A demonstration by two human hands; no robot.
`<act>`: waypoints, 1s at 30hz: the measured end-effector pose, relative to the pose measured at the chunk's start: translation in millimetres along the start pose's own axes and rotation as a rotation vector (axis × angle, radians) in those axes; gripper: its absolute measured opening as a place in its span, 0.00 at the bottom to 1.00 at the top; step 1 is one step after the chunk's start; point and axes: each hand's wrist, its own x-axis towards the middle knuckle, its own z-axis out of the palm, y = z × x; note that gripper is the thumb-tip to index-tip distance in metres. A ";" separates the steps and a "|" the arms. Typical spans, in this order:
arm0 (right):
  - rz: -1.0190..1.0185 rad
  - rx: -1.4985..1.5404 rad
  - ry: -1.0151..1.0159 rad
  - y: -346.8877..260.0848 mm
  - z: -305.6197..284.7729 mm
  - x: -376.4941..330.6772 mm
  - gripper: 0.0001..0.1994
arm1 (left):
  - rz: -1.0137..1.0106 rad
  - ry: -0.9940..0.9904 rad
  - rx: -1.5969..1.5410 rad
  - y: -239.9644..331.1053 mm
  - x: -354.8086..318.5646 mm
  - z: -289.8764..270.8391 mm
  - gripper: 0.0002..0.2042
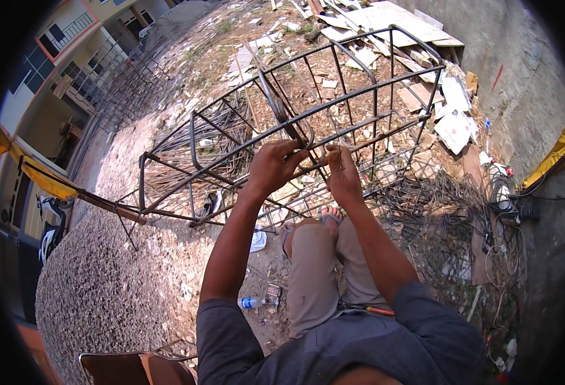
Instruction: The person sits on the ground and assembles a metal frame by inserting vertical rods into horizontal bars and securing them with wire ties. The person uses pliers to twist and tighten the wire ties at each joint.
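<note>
A long cage of dark steel rebar (347,99) stretches across in front of me, raised above the ground. My left hand (275,167) is closed at its near side, fingers curled against the rebar where bent stirrups (277,106) bunch together. Just to the right, my right hand (345,178) has thumb and fingers pinched together beside the same bars. Whatever lies in that pinch is too small to make out. Pliers with red and yellow handles (377,310) rest at my waist.
Loose rebar (199,141) lies beneath the cage. A gravel heap (96,289), a brown chair (135,367) and a water bottle (250,302) are on the left. Tangled wire (436,205) and broken boards (452,122) lie along the concrete wall (513,83).
</note>
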 end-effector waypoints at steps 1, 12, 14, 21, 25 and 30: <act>-0.049 -0.006 0.011 7.4 -7.7 -6.8 0.21 | 0.011 0.016 0.002 -1.3 0.0 0.4 0.15; 0.043 -0.296 0.062 15.8 -21.8 -39.4 0.13 | 0.068 0.083 0.049 -6.1 -1.7 6.7 0.16; 0.057 -0.310 0.012 4.9 -16.0 -25.1 0.15 | 0.077 0.099 0.047 -9.4 -3.6 6.4 0.16; -0.146 -0.254 -0.056 -6.0 -8.6 23.4 0.12 | 0.001 0.127 0.064 -1.3 -6.9 5.9 0.17; -0.073 -0.241 -0.160 -11.9 -7.8 32.8 0.11 | -0.052 0.169 -0.004 0.9 -12.6 8.2 0.17; 0.028 -0.134 -0.222 -4.5 -7.5 43.2 0.11 | -0.111 0.245 0.085 1.9 -15.1 6.5 0.20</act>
